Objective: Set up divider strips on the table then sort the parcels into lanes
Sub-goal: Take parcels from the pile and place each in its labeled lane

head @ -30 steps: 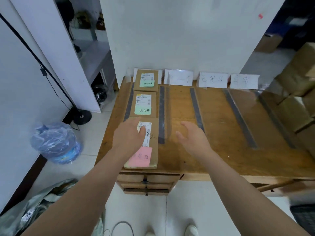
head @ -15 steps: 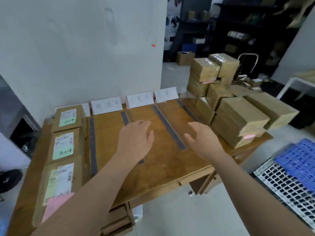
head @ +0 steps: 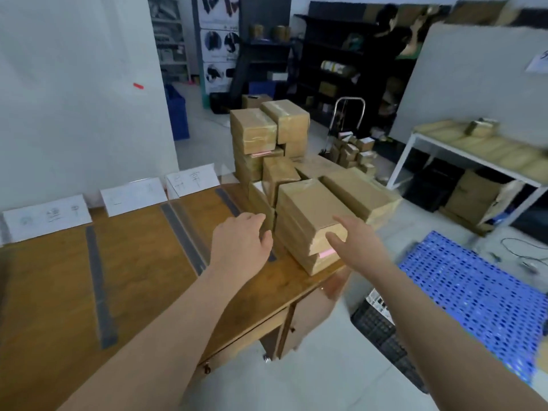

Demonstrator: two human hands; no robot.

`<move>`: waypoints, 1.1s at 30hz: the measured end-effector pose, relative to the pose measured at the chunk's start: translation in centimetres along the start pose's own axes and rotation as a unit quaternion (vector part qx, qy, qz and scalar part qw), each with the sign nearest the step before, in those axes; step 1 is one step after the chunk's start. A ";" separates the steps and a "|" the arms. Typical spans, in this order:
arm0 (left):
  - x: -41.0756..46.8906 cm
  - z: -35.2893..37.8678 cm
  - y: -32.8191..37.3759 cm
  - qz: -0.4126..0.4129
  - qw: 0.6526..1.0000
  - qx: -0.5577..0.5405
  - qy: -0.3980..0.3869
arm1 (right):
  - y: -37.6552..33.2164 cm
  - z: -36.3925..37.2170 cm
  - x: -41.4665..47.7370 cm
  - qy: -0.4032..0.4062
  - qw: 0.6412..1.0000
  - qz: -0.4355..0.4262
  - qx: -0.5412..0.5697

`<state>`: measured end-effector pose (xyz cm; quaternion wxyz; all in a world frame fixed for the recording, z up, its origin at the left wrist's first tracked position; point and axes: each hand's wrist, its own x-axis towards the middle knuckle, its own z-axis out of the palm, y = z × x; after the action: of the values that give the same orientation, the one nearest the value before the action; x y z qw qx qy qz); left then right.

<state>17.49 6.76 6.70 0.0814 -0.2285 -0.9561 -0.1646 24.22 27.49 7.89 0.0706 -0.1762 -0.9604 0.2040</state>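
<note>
Counter [head: 142,262]: wooden. Three dark grey divider strips [head: 99,286] lie flat on it, running near to far and well apart from one another. White paper signs [head: 47,218] stand along the far edge, one at the head of each lane; the writing is too blurred to read.

Parcels [head: 267,129]: brown taped boxes, stacked several high on the right end of the counter, to the right of the rightmost strip. The top parcel [head: 308,209] of the nearest stack lies flat. A pink label [head: 327,253] shows on the near face just below it.

Left hand [head: 240,241]: palm down, fingers loosely curled, nothing held. It sits just beside the left side of the nearest stack, over the rightmost strip. Contact with the stack: cannot tell.

Right hand [head: 358,244]: fingers straight and spread, thumb apart from them, at the near right corner of the top parcel. The fingertips overlap its top face. Contact: cannot tell. Nothing gripped.

Off the counter, right side: a blue pallet [head: 474,292] on the floor, with a black crate [head: 382,330] just beside its near left edge. A white table [head: 462,157] at far right carries flattened cardboard.
</note>
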 end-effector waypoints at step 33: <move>12.0 12.4 7.8 -0.297 0.865 -0.394 -0.092 | 10.6 3.1 14.8 -0.071 0.936 0.093 0.332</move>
<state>9.56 22.59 0.10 -0.1561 0.0390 -0.8377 -0.5219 13.13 40.86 1.65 0.0374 -0.2166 -0.8199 0.5287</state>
